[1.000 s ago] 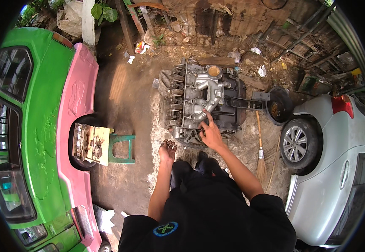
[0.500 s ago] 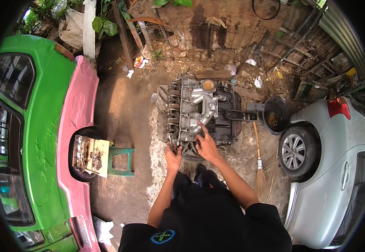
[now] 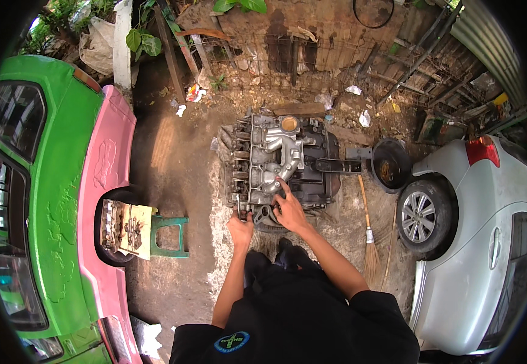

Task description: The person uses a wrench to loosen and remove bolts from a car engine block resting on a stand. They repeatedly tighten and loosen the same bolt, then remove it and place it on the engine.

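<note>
An engine (image 3: 315, 164) lies on the ground in front of me, with a silver intake manifold (image 3: 291, 155) on its upper side. My left hand (image 3: 240, 230) is closed at the engine's near left edge, around what looks like a slim metal wrench (image 3: 238, 201) pointing away from me. The fingers hide its lower end. My right hand (image 3: 291, 212) has its index finger stretched out onto the near end of the manifold. Its other fingers are partly bent beside a grey metal bracket (image 3: 265, 216), and nothing shows in its grip.
A green stool (image 3: 175, 236) and a board with engine parts (image 3: 131, 230) stand left, beside a green and pink vehicle (image 3: 102, 164). To the right are a black basin (image 3: 391, 164), a broom (image 3: 371, 255) and a silver car (image 3: 470, 255). A rusty fence (image 3: 263, 54) runs behind.
The whole view has shifted slightly, so the scene sits a little further left. Both hands stay at nearly the same places on the engine.
</note>
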Demonstrator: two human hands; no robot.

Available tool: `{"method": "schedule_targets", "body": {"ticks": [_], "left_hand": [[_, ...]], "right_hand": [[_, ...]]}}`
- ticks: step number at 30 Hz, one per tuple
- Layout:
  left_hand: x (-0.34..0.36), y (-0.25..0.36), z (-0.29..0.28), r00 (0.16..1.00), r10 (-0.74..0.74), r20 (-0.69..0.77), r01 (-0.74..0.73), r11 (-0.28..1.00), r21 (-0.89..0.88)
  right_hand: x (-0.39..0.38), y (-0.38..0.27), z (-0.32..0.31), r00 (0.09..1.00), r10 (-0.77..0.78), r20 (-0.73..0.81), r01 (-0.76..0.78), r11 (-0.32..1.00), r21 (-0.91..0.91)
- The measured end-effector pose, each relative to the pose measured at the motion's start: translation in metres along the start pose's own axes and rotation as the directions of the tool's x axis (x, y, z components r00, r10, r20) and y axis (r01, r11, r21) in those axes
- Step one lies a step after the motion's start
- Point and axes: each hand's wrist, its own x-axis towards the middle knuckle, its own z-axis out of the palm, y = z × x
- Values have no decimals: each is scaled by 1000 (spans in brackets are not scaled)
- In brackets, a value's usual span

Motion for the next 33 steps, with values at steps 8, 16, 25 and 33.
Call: {"method": "schedule_targets", "body": {"ticks": [8, 16, 25, 33], "left_hand": [[-2, -30, 9, 999, -52, -5, 51, 989, -139], [-15, -40, 3, 991, -134, 3, 131, 961, -243], [-26, -13, -18, 979, -190, 70, 201, 872, -447], [-32, 11, -32, 987, -139, 75, 157, 825, -543]], "right_hand": [[-1, 1, 2, 1000, 10, -5, -9, 1000, 0], [-2, 3, 0, 998, -44, -42, 45, 999, 6], [-4, -4, -4, 1000, 26, 0, -26, 992, 121], [-9, -9, -12, 994, -20, -104, 46, 966, 255]]}}
